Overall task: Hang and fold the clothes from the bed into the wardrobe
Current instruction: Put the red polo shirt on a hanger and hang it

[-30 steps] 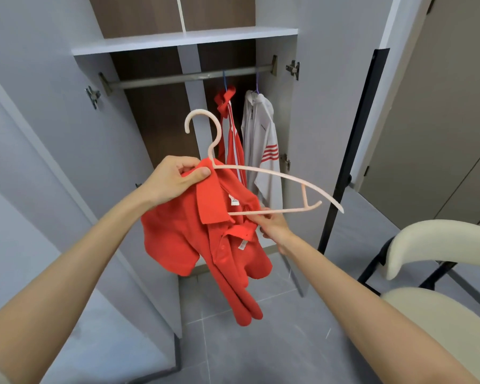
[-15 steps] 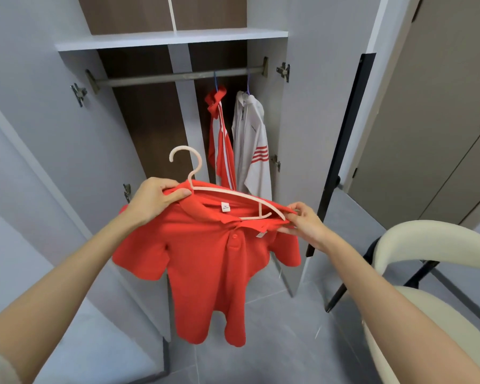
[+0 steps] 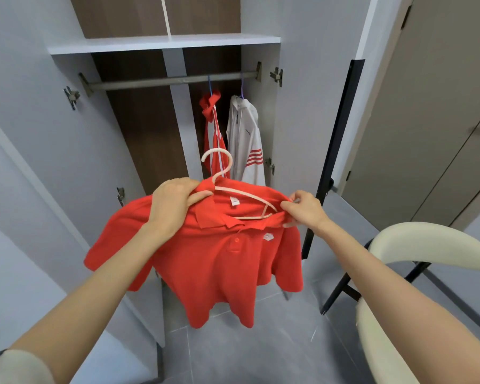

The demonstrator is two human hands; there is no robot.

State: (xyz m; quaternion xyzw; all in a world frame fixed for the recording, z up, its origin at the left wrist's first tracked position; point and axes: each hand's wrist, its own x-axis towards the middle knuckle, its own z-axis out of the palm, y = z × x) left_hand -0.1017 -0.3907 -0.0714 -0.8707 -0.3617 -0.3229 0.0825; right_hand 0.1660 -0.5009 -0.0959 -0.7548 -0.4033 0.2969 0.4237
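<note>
**Polo shirt held on a hanger before the open wardrobe**

Nearest the camera, two bare forearms reach forward; a pale chair (image 3: 427, 245) stands at the right, on the grey floor (image 3: 261, 353). The left hand (image 3: 172, 206) grips the red shirt (image 3: 219, 270) at the collar, just below the hook of the hanger (image 3: 217, 150); its fingers (image 3: 203, 194) are curled over cloth and hanger together. The right hand (image 3: 305, 209) pinches the shirt's other shoulder, with the fingers narrow and closed on the fabric at the end of the hanger arm. The shirt is in the air between the hands, front towards the camera, its collar open over the hanger arms, its hem hanging free above the floor. The hook stands upright and touches nothing. Beyond lies the wardrobe (image 3: 164, 42) with both doors open. Its rail (image 3: 150, 83) carries, at the right end, a red jacket (image 3: 215, 134) and a white jacket (image 3: 245, 142) side by side. The shirt is below the rail and apart from it.
</note>
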